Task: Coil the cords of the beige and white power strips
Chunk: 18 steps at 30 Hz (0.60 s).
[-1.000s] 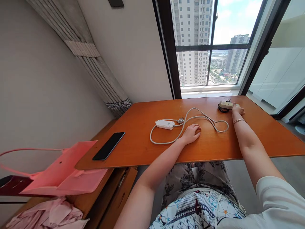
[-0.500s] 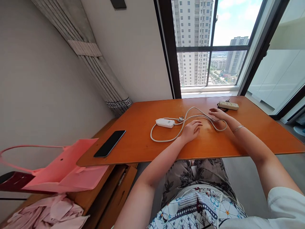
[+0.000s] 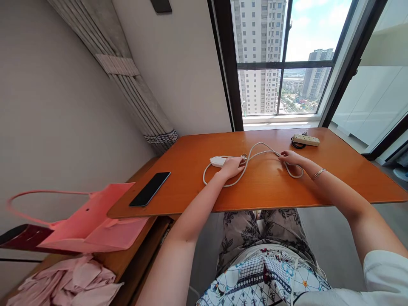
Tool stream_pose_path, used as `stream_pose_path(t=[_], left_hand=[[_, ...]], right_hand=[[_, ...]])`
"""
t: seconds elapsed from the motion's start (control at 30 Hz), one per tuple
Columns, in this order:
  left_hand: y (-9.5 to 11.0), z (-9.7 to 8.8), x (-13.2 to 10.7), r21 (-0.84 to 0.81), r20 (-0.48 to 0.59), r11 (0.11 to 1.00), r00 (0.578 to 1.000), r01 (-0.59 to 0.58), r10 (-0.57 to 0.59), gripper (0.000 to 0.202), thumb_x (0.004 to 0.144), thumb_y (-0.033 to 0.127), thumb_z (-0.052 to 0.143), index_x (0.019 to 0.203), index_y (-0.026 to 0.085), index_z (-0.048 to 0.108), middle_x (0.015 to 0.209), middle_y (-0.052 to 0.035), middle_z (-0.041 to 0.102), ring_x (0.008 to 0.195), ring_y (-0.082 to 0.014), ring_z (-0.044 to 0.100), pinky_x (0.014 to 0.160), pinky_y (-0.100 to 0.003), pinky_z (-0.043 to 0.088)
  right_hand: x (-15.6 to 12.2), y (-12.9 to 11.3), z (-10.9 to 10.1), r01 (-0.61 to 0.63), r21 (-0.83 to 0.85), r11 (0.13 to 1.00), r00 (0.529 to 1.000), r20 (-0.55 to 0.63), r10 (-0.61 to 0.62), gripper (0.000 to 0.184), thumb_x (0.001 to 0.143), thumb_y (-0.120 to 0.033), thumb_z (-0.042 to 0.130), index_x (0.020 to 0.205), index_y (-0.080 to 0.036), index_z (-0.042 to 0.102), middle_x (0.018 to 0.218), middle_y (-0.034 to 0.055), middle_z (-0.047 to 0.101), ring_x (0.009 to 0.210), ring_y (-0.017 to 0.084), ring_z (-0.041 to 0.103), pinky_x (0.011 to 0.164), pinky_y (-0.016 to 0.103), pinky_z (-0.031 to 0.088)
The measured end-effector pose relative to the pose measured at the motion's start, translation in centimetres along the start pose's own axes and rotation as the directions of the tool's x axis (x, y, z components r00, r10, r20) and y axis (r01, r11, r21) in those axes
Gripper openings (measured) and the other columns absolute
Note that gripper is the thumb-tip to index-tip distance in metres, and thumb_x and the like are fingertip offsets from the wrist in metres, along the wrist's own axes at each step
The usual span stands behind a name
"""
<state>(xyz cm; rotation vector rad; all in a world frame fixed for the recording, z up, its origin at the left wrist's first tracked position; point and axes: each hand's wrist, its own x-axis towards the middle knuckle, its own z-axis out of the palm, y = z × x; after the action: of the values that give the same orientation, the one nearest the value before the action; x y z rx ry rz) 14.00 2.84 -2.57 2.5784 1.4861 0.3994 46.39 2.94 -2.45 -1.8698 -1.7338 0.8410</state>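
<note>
A white power strip (image 3: pixel 218 161) with a long grey-white cord (image 3: pixel 264 151) lies in loops on the orange table (image 3: pixel 261 191). My left hand (image 3: pixel 232 167) rests palm down over the right end of the strip, beside the metal plug (image 3: pixel 244 157), fingers stretched forward. My right hand (image 3: pixel 290 157) lies on the cord's right loop, fingers curled onto the cord. A bracelet circles that wrist.
A second beige power strip (image 3: pixel 306 140) with a black cable sits at the table's far right. A black phone (image 3: pixel 149 188) lies near the left edge. A pink bag (image 3: pixel 92 221) and pink cloth (image 3: pixel 70 284) sit on a lower wooden unit at left. Windows stand behind.
My right hand drew back from the beige strip to the cord's right loop. My left hand slid forward and left onto the white strip's end.
</note>
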Motion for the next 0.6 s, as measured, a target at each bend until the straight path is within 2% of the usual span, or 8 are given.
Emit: stream_pose_path(t=[0.1, 0.2, 0.3, 0.37, 0.47, 0.53, 0.6], left_hand=[[0.8, 0.0, 0.3, 0.076, 0.022, 0.997, 0.999, -0.027, 0.025, 0.019, 0.094, 0.025, 0.051, 0.1, 0.018, 0.068, 0.108, -0.0114, 0.072, 0.102, -0.0276, 0.067, 0.091, -0.038, 0.049], [1.5, -0.7, 0.2, 0.054, -0.051, 0.997, 0.997, -0.062, 0.065, 0.029, 0.1, 0.026, 0.039, 0.106, 0.019, 0.066, 0.107, -0.0112, 0.068, 0.095, -0.0248, 0.067, 0.082, -0.035, 0.049], [2.2, -2.0, -0.2, 0.016, -0.143, 0.986, 0.976, -0.164, 0.165, 0.03, 0.101, 0.027, 0.037, 0.106, 0.018, 0.066, 0.106, -0.0109, 0.065, 0.089, -0.0227, 0.065, 0.079, -0.034, 0.049], [2.7, -2.9, -0.7, -0.003, -0.182, 0.973, 0.957, -0.231, 0.227, 0.031, 0.101, 0.027, 0.037, 0.107, 0.019, 0.066, 0.106, -0.0108, 0.065, 0.088, -0.0219, 0.065, 0.079, -0.034, 0.049], [3.5, -3.9, -1.2, -0.017, -0.208, 0.952, 0.932, -0.306, 0.296, 0.031, 0.101, 0.028, 0.037, 0.112, 0.019, 0.065, 0.105, -0.0106, 0.067, 0.091, -0.0226, 0.065, 0.081, -0.034, 0.049], [3.7, -4.3, -1.3, -0.027, -0.196, 0.948, 0.931, -0.318, 0.307, 0.031, 0.1, 0.029, 0.038, 0.112, 0.019, 0.064, 0.104, -0.0104, 0.069, 0.094, -0.0234, 0.066, 0.083, -0.034, 0.049], [3.4, -4.7, -1.2, -0.03, -0.17, 0.961, 0.948, -0.277, 0.268, 0.031, 0.1, 0.03, 0.038, 0.108, 0.019, 0.065, 0.102, -0.0101, 0.071, 0.093, -0.0238, 0.066, 0.082, -0.034, 0.048]], right_hand=[[0.2, -0.6, 0.9, 0.046, 0.03, 0.998, 0.999, -0.027, -0.045, 0.062, 0.089, -0.036, 0.067, 0.143, -0.009, 0.053, 0.153, 0.0199, 0.048, 0.143, 0.03, 0.045, 0.119, 0.037, 0.033], [0.2, -1.0, 1.4, 0.077, 0.089, 0.993, 0.996, -0.054, -0.072, 0.073, 0.089, -0.044, 0.065, 0.15, -0.008, 0.044, 0.161, 0.0208, 0.035, 0.15, 0.031, 0.034, 0.122, 0.039, 0.028], [-0.1, -1.4, 1.6, 0.092, 0.178, 0.98, 0.995, -0.065, -0.082, 0.078, 0.085, -0.055, 0.065, 0.147, -0.013, 0.046, 0.161, 0.0195, 0.036, 0.149, 0.032, 0.035, 0.12, 0.04, 0.031], [-0.1, -1.8, 1.8, 0.099, 0.254, 0.962, 0.995, -0.053, -0.088, 0.072, 0.084, -0.059, 0.063, 0.14, -0.015, 0.052, 0.152, 0.019, 0.048, 0.138, 0.031, 0.048, 0.111, 0.042, 0.041], [0.0, -2.7, 1.9, 0.114, 0.372, 0.921, 0.993, -0.023, -0.114, 0.058, 0.08, -0.056, 0.065, 0.123, -0.017, 0.061, 0.124, 0.0155, 0.066, 0.108, 0.026, 0.064, 0.09, 0.038, 0.051], [0.1, -3.4, 1.5, 0.144, 0.435, 0.889, 0.989, -0.037, -0.142, 0.05, 0.076, -0.048, 0.066, 0.117, -0.02, 0.062, 0.109, 0.0093, 0.068, 0.096, 0.02, 0.064, 0.082, 0.032, 0.05], [-0.1, -3.9, 0.6, 0.23, 0.519, 0.823, 0.973, -0.128, -0.191, 0.045, 0.072, -0.041, 0.065, 0.113, -0.023, 0.062, 0.098, 0.0033, 0.064, 0.088, 0.015, 0.06, 0.08, 0.028, 0.047]])
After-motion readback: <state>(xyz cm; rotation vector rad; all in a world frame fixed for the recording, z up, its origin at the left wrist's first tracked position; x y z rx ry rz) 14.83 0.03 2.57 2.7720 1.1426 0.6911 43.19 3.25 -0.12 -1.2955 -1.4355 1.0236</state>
